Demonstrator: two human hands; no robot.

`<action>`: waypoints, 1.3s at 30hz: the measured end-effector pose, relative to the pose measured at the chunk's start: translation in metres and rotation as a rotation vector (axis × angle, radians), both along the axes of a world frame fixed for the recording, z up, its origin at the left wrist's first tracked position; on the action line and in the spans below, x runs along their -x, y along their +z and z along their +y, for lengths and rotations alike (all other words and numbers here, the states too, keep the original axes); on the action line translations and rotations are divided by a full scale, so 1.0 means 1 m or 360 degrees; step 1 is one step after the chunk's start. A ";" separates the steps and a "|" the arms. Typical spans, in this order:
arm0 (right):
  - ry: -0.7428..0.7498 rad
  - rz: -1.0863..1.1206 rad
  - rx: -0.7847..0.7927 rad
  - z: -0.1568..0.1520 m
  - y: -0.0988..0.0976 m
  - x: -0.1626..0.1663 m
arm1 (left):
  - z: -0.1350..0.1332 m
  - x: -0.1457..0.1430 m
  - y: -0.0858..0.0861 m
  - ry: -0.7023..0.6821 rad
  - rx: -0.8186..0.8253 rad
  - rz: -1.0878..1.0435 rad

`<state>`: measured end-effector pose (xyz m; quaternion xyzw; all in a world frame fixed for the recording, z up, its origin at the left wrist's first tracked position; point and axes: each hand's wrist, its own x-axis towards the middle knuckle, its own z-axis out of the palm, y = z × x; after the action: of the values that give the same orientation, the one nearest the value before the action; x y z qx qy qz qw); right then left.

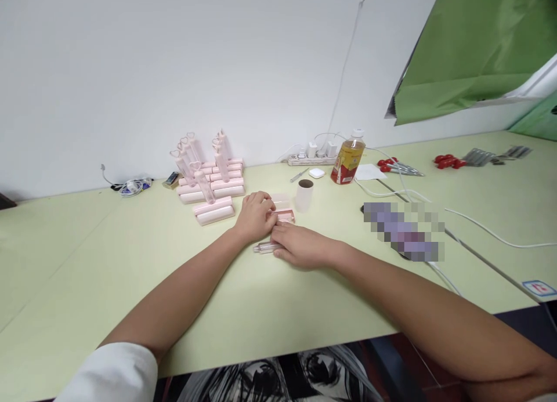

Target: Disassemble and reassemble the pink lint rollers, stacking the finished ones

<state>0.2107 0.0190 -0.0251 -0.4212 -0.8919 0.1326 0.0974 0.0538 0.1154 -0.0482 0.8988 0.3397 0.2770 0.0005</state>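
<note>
My left hand [256, 216] rests knuckles up on the pale green table [130, 286], its fingers curled over a small pink and clear piece [285, 214]. My right hand [300, 246] lies just in front of it, fingers closed on a clear handle-like part [262, 248] whose end sticks out to the left. The two hands touch at the fingertips. Behind them a stack of pink lint rollers [213, 187] lies with several clear handles standing upright on it.
A cardboard tube [304, 194] stands just behind my hands. Farther back are a power strip [311, 156], a bottle of amber liquid [348, 157], red-handled tools [394, 166], white cables [478, 228] and a green sheet [474, 48] hanging at the upper right.
</note>
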 end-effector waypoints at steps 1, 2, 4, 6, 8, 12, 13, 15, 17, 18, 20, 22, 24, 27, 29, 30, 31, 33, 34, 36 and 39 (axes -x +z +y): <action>-0.0006 0.0002 -0.0009 0.001 0.000 0.000 | 0.000 0.001 -0.001 -0.0011 0.0012 -0.0011; -0.0010 0.0001 -0.0018 0.002 0.000 0.000 | 0.000 0.001 -0.002 -0.0017 0.0023 -0.0020; -0.0014 -0.0001 -0.0033 0.003 0.000 0.000 | 0.000 0.001 -0.003 -0.0029 0.0037 -0.0026; -0.0003 0.0009 -0.0042 0.003 0.001 0.000 | 0.000 0.001 0.000 -0.0043 0.0040 -0.0051; 0.0022 0.0034 -0.0050 0.002 0.002 -0.002 | -0.001 0.003 0.008 -0.0059 0.0045 -0.0127; 0.0053 0.0117 -0.0106 -0.004 0.005 -0.007 | -0.019 0.014 0.038 -0.0166 0.0244 -0.0309; 0.0052 0.0146 -0.0132 -0.005 0.006 -0.007 | -0.028 0.019 0.045 -0.0210 0.0332 -0.0294; 0.0039 0.0214 -0.0182 -0.008 0.008 -0.007 | -0.048 0.029 0.054 -0.0282 0.0394 -0.0095; 0.0022 0.0277 -0.0203 -0.010 0.010 -0.005 | -0.068 0.040 0.053 -0.0342 0.0369 0.0100; 0.0015 0.0294 -0.0187 -0.012 0.012 -0.003 | -0.076 0.045 0.050 -0.0364 0.0380 0.0177; -0.0015 0.0292 -0.0106 -0.015 0.015 -0.001 | -0.085 0.056 0.042 -0.0310 0.0456 0.0221; -0.0070 0.0250 -0.0002 -0.017 0.017 -0.002 | -0.086 0.066 0.036 -0.0182 0.0581 0.0150; -0.0160 0.0180 0.0067 -0.018 0.017 -0.005 | -0.081 0.075 0.034 -0.0110 0.0687 0.0035; -0.0299 0.0006 0.0117 -0.017 0.016 -0.012 | -0.073 0.083 0.036 -0.0186 0.0767 -0.0051; -0.0357 -0.0093 0.0142 -0.017 0.015 -0.014 | -0.071 0.084 0.036 -0.0243 0.0808 -0.0045; -0.0368 -0.0125 0.0149 -0.018 0.015 -0.014 | -0.071 0.083 0.036 -0.0267 0.0830 -0.0036; -0.0374 -0.0144 0.0150 -0.018 0.015 -0.014 | -0.072 0.082 0.035 -0.0290 0.0852 -0.0027; -0.0385 -0.0162 0.0136 -0.019 0.015 -0.012 | -0.074 0.080 0.033 -0.0323 0.0885 -0.0013; -0.0396 -0.0168 0.0127 -0.019 0.014 -0.012 | -0.075 0.080 0.032 -0.0329 0.0895 -0.0012; -0.0419 -0.0169 0.0122 -0.018 0.014 -0.012 | -0.075 0.079 0.030 -0.0324 0.0914 -0.0019; -0.0418 -0.0143 0.0136 -0.016 0.012 -0.014 | -0.074 0.079 0.030 -0.0321 0.0940 -0.0046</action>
<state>0.2248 0.0031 -0.0132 -0.5434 -0.8262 0.1375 0.0560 -0.0255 0.0417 -0.0184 0.8850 0.3144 0.1777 0.2939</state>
